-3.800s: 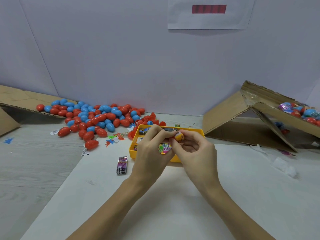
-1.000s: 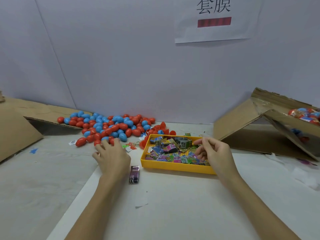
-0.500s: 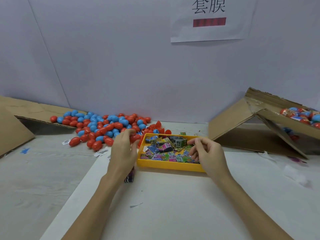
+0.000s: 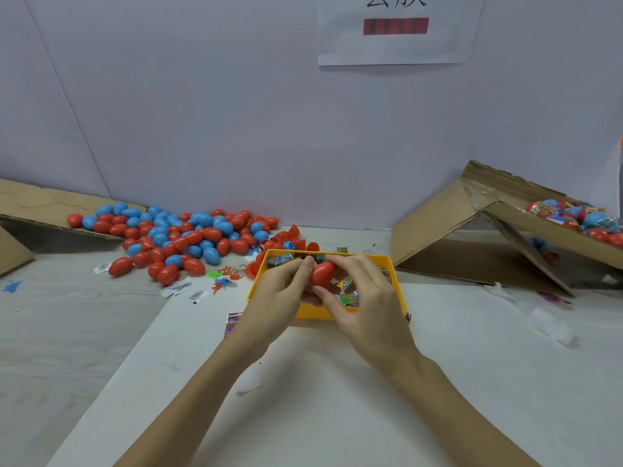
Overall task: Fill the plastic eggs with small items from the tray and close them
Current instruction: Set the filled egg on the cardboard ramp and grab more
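Both hands cover much of the yellow tray (image 4: 395,278), hiding most of the small items (image 4: 347,291) inside it. The left hand (image 4: 279,291) and right hand (image 4: 367,305) wrap around a red egg (image 4: 323,273), so its seam cannot be seen. The wall sign (image 4: 396,32) is cut off by the top edge. The cardboard box (image 4: 553,230) on the right runs off frame. Printing on the item wrappers is too small to read.

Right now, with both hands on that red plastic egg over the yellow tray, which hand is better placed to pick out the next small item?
Probably the right hand: it sits directly over the colourful packets in the yellow tray, while the left hand cradles the red plastic egg from the tray's left edge.
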Available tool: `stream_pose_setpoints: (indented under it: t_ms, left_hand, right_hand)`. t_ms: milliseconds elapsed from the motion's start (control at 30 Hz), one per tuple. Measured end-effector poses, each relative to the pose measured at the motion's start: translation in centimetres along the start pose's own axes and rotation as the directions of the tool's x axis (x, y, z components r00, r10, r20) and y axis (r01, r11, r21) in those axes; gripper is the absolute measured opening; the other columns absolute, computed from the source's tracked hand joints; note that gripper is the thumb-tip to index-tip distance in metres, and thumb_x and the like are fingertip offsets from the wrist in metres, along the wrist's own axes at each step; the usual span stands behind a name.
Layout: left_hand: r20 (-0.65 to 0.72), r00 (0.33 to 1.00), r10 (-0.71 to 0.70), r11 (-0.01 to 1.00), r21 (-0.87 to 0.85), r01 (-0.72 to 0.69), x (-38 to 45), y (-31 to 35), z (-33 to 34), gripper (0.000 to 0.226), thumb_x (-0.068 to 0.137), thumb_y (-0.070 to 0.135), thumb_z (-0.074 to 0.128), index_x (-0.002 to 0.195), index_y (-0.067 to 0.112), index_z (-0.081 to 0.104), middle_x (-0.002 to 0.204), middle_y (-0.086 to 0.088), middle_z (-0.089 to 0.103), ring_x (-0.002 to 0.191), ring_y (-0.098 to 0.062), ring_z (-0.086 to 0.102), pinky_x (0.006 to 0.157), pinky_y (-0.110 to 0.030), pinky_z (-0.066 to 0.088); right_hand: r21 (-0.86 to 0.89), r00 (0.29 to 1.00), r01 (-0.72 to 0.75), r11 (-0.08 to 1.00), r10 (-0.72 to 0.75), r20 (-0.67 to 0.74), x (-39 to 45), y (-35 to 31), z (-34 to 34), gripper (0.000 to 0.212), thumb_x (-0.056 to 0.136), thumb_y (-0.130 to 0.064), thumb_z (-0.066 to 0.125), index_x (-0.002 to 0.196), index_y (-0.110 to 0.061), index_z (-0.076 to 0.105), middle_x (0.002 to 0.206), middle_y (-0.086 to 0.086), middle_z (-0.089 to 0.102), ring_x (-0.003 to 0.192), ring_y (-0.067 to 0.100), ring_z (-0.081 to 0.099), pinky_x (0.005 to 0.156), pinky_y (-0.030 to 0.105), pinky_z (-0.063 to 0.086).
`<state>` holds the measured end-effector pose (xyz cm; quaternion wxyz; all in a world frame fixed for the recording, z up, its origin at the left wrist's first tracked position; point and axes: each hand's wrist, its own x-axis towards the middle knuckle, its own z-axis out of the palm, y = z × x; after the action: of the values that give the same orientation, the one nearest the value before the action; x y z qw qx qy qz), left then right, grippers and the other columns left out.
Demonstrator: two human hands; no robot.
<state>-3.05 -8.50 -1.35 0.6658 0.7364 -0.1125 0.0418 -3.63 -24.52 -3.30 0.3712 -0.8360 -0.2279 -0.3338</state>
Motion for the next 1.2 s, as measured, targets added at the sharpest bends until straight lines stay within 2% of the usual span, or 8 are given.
stream_pose_setpoints:
  t_ms: [100, 200, 433, 533, 667, 833, 1000, 1200]
  left_hand:
    - [-0.083, 0.996, 0.026, 1.000, 0.010, -0.025, 0.0, 0.2, 0.1, 0.031, 0.096, 0.046, 0.057, 0.114, 0.023, 0.066, 0.097, 0.006, 0.075, 0.086, -0.011, 0.074, 0.071, -0.019, 0.058]
    - [-0.038, 0.999, 0.027, 1.000, -0.010, -0.028, 0.1, 0.2, 0.0, 0.029, 0.092, 0.039, 0.070, 0.115, 0.023, 0.066, 0.097, 0.008, 0.074, 0.089, -0.010, 0.073, 0.074, -0.022, 0.059]
    - [0.016, 0.998, -0.068, 0.989, -0.127, 0.070, 0.2, 0.2, -0.2, 0.030, 0.104, 0.039, 0.051, 0.118, 0.018, 0.069, 0.102, 0.002, 0.076, 0.091, -0.017, 0.074, 0.077, -0.026, 0.062]
    - [-0.015, 0.999, -0.028, 0.999, -0.035, 0.027, 0.1, 0.2, -0.1, 0.029, 0.097, 0.046, 0.061, 0.118, 0.026, 0.065, 0.103, 0.007, 0.075, 0.088, -0.014, 0.074, 0.073, -0.023, 0.061]
    - [-0.013, 1.000, 0.026, 0.999, -0.018, -0.026, 0.1, 0.0, -0.1, 0.021, 0.096, 0.032, 0.067, 0.112, 0.019, 0.065, 0.097, 0.002, 0.075, 0.085, -0.018, 0.074, 0.074, -0.024, 0.060]
    - [-0.172, 0.984, -0.053, 0.998, 0.023, 0.058, 0.5, -0.5, -0.6, 0.017, 0.105, 0.029, 0.053, 0.115, 0.020, 0.063, 0.100, 0.002, 0.073, 0.084, -0.016, 0.075, 0.069, -0.017, 0.057]
    - [-0.275, 0.960, -0.051, 0.992, 0.101, 0.082, 0.8, -0.6, -1.0, 0.023, 0.106, 0.028, 0.049, 0.119, 0.020, 0.067, 0.112, -0.002, 0.069, 0.089, -0.016, 0.074, 0.066, -0.013, 0.056]
    - [-0.257, 0.965, -0.058, 0.985, 0.142, 0.097, 0.8, -0.5, -0.8, 0.024, 0.105, 0.029, 0.053, 0.122, 0.020, 0.066, 0.117, -0.003, 0.067, 0.093, -0.016, 0.073, 0.071, -0.016, 0.059]
  right_hand:
    - [-0.006, 0.999, -0.024, 1.000, 0.024, 0.026, 0.0, 0.0, 0.1, 0.051, 0.092, -0.028, 0.077, 0.137, -0.012, 0.061, 0.122, 0.001, 0.061, 0.116, 0.012, 0.056, 0.100, 0.020, 0.048]
    - [-0.009, 0.998, -0.017, 1.000, 0.018, 0.066, -0.1, 0.1, 0.0, 0.057, 0.093, -0.028, 0.075, 0.145, -0.015, 0.056, 0.120, -0.001, 0.057, 0.114, 0.006, 0.051, 0.098, 0.017, 0.048]
    - [0.013, 0.997, -0.025, 1.000, 0.024, 0.068, 0.0, -0.2, 0.1, 0.046, 0.094, -0.030, 0.075, 0.135, -0.016, 0.060, 0.125, -0.001, 0.058, 0.118, 0.010, 0.055, 0.101, 0.023, 0.049]
    - [0.009, 0.996, -0.044, 0.999, 0.043, 0.082, 0.0, -0.1, -0.3, 0.046, 0.092, -0.027, 0.076, 0.134, -0.014, 0.062, 0.122, 0.001, 0.059, 0.116, 0.012, 0.056, 0.100, 0.022, 0.050]
    - [0.012, 0.989, -0.063, 0.998, 0.061, 0.132, 0.4, 0.2, -0.7, 0.046, 0.097, -0.027, 0.070, 0.141, -0.016, 0.058, 0.120, -0.002, 0.058, 0.113, 0.009, 0.056, 0.098, 0.019, 0.048]
    - [-0.131, 0.958, -0.217, 0.967, 0.236, 0.161, 0.8, 2.4, -1.7, 0.019, 0.103, -0.023, 0.060, 0.116, -0.017, 0.072, 0.111, -0.003, 0.063, 0.108, 0.016, 0.059, 0.090, 0.029, 0.048]
    - [-0.183, 0.862, -0.219, 0.958, 0.277, 0.423, 0.7, 3.5, -2.0, 0.029, 0.105, -0.040, 0.052, 0.104, -0.027, 0.078, 0.108, -0.008, 0.070, 0.110, 0.016, 0.057, 0.096, 0.039, 0.045]
    - [-0.200, 0.869, -0.208, 0.957, 0.275, 0.410, 0.6, 3.6, -1.8, 0.031, 0.106, -0.034, 0.052, 0.104, -0.021, 0.080, 0.108, -0.005, 0.071, 0.107, 0.016, 0.058, 0.098, 0.042, 0.045]
